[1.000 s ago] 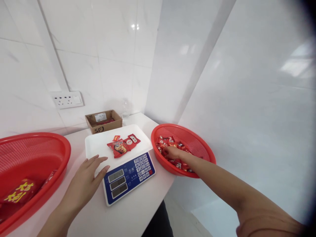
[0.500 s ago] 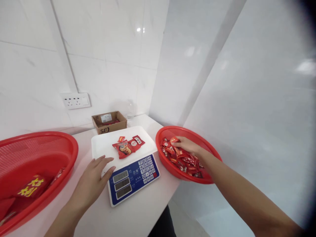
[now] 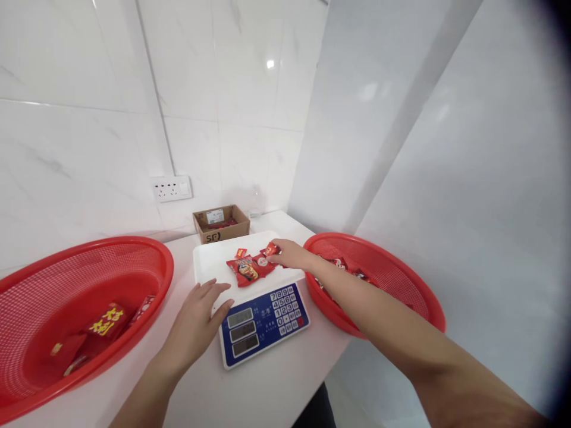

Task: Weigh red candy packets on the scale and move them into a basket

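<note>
White marbled tiles (image 3: 187,71) rose behind the white table (image 3: 289,368), where I had the electronic scale (image 3: 267,348) in view between the left basket (image 3: 89,261) and the right basket (image 3: 397,270), both red. I saw the right hand (image 3: 292,255) pinching a small red packet (image 3: 271,248) between thumb and fingers over the scale's white pan (image 3: 209,261); whether it touched the packets beneath, I could not tell. On the pan lay a larger red packet (image 3: 244,271), with a little sachet (image 3: 241,253) just behind it. I had the left hand (image 3: 194,321) near the pan's front edge, fingers spread, holding nothing. My forearm partly hid the right basket's red packets. An open cardboard box (image 3: 227,230) stood behind the scale.
</note>
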Demonstrator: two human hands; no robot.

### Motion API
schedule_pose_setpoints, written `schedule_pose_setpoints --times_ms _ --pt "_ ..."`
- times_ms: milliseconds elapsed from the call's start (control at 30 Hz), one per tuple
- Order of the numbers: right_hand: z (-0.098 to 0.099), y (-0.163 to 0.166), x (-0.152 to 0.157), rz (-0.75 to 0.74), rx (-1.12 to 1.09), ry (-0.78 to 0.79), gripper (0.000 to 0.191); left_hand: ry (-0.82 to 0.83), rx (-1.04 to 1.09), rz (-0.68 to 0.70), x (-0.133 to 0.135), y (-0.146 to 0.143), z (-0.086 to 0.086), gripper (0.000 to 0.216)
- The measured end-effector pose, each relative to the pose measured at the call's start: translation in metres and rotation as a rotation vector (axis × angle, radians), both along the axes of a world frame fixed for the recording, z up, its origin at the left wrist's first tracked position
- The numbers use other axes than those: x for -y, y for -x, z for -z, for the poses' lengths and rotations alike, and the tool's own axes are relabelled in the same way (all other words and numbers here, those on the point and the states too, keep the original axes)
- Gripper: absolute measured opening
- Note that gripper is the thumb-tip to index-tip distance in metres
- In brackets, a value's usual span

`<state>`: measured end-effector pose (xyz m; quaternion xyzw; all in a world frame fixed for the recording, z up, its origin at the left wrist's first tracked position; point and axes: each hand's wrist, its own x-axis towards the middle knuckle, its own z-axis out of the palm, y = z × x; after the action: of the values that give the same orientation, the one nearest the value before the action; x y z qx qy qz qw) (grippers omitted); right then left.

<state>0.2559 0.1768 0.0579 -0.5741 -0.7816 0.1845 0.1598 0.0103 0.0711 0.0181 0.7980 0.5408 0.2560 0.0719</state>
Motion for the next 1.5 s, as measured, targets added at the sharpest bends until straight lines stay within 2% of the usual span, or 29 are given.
schedule_pose_setpoints --times_ms 100,233,533,600,700,800,1000,1167,1333,1500 --pt "0.002 0.018 -0.017 -0.009 0.025 -0.034 0.022 0.005 -0.004 -0.002 0.001 0.000 0.000 0.034" --pt "0.004 0.030 -0.027 -0.051 0.065 0.002 0.032 0.002 0.002 -0.013 0.003 0.003 -0.002 0.034" --pt "0.010 0.033 -0.005 -0.313 0.103 0.043 0.034 0.032 0.006 -0.016 0.001 0.003 -0.004 0.033" --pt "0.010 0.028 -0.007 -0.236 0.156 0.003 0.037 0.035 0.012 -0.016 0.001 0.004 -0.004 0.033" --pt "0.011 0.014 -0.018 -0.041 0.244 -0.041 0.041 0.042 0.018 -0.012 0.002 0.004 -0.004 0.034" --pt "0.014 0.000 -0.027 0.042 0.294 -0.012 0.040 0.060 0.015 -0.011 0.002 0.004 -0.004 0.035" --pt "0.016 -0.001 -0.030 0.010 0.335 0.029 0.031 0.068 0.017 -0.005 0.000 0.005 0.000 0.036" --pt "0.012 0.021 -0.037 -0.025 0.342 -0.050 0.045 0.055 0.023 0.000 0.000 0.005 0.000 0.035" --pt "0.018 0.038 -0.046 -0.107 0.381 -0.030 0.058 0.045 0.032 -0.007 0.001 0.005 -0.002 0.033" --pt "0.020 0.036 -0.044 -0.143 0.396 0.001 0.040 0.049 0.042 -0.019 0.001 0.004 -0.002 0.033"
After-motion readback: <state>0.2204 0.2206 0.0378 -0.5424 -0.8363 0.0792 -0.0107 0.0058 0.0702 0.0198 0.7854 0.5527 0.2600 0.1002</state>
